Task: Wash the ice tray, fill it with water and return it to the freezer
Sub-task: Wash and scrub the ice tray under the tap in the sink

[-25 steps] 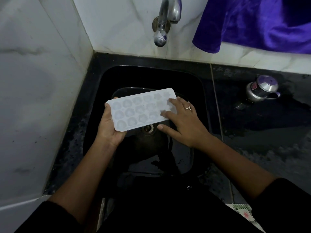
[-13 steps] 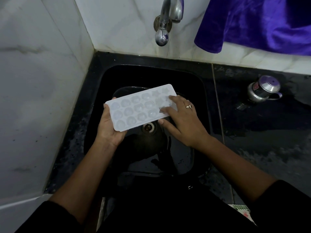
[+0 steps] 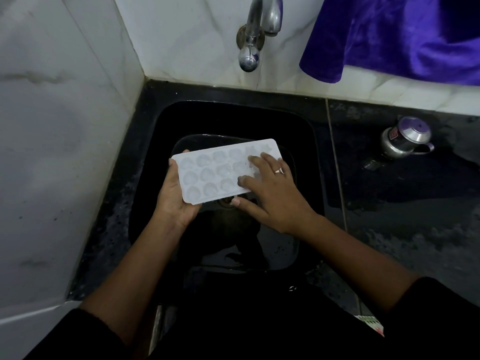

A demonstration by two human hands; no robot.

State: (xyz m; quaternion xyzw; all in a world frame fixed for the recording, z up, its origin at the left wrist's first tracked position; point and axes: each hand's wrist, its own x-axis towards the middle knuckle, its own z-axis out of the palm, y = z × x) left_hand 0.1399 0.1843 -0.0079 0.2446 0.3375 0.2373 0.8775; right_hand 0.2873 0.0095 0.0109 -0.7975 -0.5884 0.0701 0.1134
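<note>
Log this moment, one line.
stage: wash; left hand: grips ice tray; right hand: fingers flat on tray; over sink; tap: no flow

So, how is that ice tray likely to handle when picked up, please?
Probably light: the left hand holds the ice tray by one end. Likely stiff: it lies flat under the right hand. Possibly slippery, smooth plastic.

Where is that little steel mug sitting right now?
In the head view, the steel mug stands on the dark counter to the right of the sink, just below the hanging purple cloth.
</note>
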